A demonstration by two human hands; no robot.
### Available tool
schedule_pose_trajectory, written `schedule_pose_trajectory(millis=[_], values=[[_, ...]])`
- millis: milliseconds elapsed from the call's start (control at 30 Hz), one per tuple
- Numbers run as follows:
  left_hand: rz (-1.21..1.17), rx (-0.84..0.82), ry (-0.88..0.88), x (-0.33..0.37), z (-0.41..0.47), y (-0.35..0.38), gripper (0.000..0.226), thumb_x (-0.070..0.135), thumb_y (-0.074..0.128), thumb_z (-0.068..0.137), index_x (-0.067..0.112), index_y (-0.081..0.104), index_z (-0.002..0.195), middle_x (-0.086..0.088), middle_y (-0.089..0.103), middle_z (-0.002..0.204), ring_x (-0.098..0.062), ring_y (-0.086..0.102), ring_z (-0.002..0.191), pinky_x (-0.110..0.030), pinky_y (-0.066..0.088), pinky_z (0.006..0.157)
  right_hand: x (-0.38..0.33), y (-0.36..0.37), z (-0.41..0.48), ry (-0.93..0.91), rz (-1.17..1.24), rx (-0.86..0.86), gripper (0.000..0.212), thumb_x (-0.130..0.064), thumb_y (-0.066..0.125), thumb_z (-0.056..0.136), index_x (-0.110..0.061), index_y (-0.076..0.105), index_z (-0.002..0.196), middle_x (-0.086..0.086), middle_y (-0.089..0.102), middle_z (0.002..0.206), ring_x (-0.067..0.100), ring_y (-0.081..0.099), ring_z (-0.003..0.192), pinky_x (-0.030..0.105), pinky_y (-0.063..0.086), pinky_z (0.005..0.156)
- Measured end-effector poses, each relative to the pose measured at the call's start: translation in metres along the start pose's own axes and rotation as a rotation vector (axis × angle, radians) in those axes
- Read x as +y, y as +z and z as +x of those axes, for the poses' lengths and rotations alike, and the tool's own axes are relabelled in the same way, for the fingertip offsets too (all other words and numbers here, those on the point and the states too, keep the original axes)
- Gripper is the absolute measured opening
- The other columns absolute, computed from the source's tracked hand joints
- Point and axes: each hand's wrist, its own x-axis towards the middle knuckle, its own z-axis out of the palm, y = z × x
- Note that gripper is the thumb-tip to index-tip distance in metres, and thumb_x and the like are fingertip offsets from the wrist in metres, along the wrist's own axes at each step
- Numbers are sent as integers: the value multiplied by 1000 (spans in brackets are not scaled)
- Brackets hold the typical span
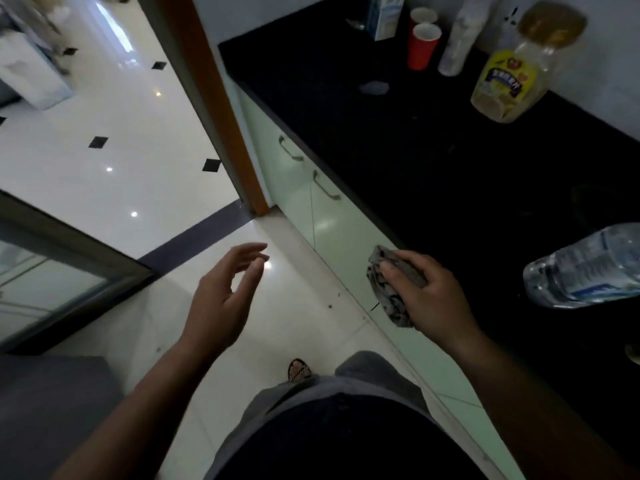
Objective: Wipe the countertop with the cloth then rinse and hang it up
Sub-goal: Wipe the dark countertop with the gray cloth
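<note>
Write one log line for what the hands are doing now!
right hand: grips cloth | cloth: near countertop edge | left hand: open, empty

A: Where is the tabletop (398, 161) open?
B: Through the middle. Red cups (421, 46), a carton (384, 19) and a yellow-labelled jar (509, 81) crowd the far end; a water bottle (585, 268) lies near right.

The black countertop (398, 150) held red cups (422, 46), a carton (384, 19) and a jar (509, 81) far beyond the fingers (393, 275) of my right hand (429, 292), a water bottle (585, 268) just to their right.

Black countertop (433, 161), grey patterned cloth (384, 289), red cups (420, 46)
</note>
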Motion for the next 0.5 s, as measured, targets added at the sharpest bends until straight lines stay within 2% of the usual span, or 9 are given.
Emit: schedule_pose_trajectory(millis=[100,200,267,333,400,433,500], values=[[-17,-44,11,-5,51,-3,37,54,39,86,36,56,113,12,66,106,-2,60,105,-29,48,86,-8,10,27,58,-15,32,11,-45,64,81,-50,56,86,-19,56,103,-11,54,88,3,42,63],[-32,-105,-23,-12,86,9,34,54,39,87,40,56,112,16,66,107,5,58,103,-27,48,85,-6,16,50,131,-28,58,11,-46,63,80,-51,55,85,-23,55,102,-19,54,83,1,42,61],[-42,-149,-53,-17,112,19,32,51,40,87,38,57,112,15,67,107,4,58,103,-28,48,84,0,19,73,182,-48,98,14,-47,63,81,-45,59,95,-16,58,106,-9,57,90,6,43,66],[-39,-196,-60,-20,145,30,34,50,41,87,37,59,113,14,67,108,2,59,104,-28,48,84,4,21,104,222,-67,152,29,-47,62,82,-33,63,107,-8,59,112,6,59,96,21,48,76],[-17,-231,-50,-20,186,41,34,51,41,88,37,58,114,15,67,108,4,58,103,-22,45,83,1,16,140,254,-54,182,37,-49,61,82,-28,62,113,-5,60,115,12,60,99,34,53,84],[8,-252,-38,-18,209,47,34,50,41,89,37,58,115,16,67,107,6,58,102,-18,43,82,-2,12,160,267,-48,198,39,-51,61,81,-29,62,113,-6,60,116,11,60,100,36,53,86],[65,-306,10,-10,254,62,34,51,42,89,36,58,115,20,66,104,10,56,101,-13,41,79,-8,-1,196,282,-27,243,40,-55,60,79,-32,63,111,-9,60,115,6,59,100,29,51,84]])
